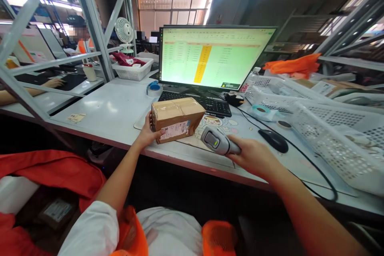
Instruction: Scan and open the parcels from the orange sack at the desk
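A taped brown cardboard box is tilted at the desk's front edge, in front of the keyboard. My left hand grips its left end, thumb on the front near a white shipping label. To the right, my right hand is wrapped around the handle of a grey barcode scanner, whose head points left toward the box. A green light shows on top of the scanner. Its trigger side is hidden from me.
Behind the box stand a black keyboard and a lit monitor. A black mouse, cable and white perforated baskets are at right. Blue tape lies left of the keyboard. Another person's hand rests on the neighbouring desk.
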{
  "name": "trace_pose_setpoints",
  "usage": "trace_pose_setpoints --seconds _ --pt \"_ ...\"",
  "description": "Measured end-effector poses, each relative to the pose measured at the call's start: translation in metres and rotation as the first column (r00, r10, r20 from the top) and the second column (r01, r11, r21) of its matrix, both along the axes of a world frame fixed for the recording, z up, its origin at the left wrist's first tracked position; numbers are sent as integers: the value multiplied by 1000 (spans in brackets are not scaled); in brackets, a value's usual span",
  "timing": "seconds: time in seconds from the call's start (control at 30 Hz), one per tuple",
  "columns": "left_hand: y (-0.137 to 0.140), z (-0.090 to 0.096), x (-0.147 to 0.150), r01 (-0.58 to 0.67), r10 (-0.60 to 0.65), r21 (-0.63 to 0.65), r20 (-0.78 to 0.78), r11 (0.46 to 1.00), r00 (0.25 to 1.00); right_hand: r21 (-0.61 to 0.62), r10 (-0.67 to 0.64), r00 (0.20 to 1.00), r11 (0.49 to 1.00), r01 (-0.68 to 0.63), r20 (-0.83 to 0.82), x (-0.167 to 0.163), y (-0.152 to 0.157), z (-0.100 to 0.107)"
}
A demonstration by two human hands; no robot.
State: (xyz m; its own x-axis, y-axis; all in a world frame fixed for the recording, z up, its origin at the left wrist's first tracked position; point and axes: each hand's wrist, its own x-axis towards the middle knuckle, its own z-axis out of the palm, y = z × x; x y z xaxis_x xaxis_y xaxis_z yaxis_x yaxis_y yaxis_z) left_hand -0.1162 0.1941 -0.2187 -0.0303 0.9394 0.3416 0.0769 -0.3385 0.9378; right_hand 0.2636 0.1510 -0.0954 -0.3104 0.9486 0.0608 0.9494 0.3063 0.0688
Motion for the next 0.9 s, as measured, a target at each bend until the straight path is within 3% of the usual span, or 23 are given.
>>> trace_pose_setpoints --seconds 0.1,0.2,0.33,0.43,0.5,0.63,0.7,0.77,0.9 --pt "0 -2 0 7 -7 16 1 1000 1000 23 -244 970 970 243 10 27 42 -8" --pt "0 -3 0 2 -3 25 7 1000 1000 12 -443 897 897 443 -2 54 75 -22" --pt "0 -3 1 1 -2 26 16 1000 1000 -60 -565 825 823 565 13 73 94 -39" --pt "0 -2 3 6 -6 17 25 1000 1000 -116 -556 829 821 559 54 73 99 -34" --pt "-1 -1 4 15 -15 -1 39 1000 999 -57 -554 832 830 554 26 64 106 -20" --pt "-3 3 4 37 -36 -24 45 999 998 87 -359 923 924 373 -137 27 139 2" --pt "-4 4 4 41 -40 -31 34 999 999 33 -232 960 970 239 -155 6 159 1" --pt "-4 4 4 49 -48 -33 32 998 998 -21 -179 973 984 178 -148 -10 177 -6" --pt "-2 2 4 49 -49 -14 30 999 998 -52 -222 968 975 217 -119 -24 204 -22"
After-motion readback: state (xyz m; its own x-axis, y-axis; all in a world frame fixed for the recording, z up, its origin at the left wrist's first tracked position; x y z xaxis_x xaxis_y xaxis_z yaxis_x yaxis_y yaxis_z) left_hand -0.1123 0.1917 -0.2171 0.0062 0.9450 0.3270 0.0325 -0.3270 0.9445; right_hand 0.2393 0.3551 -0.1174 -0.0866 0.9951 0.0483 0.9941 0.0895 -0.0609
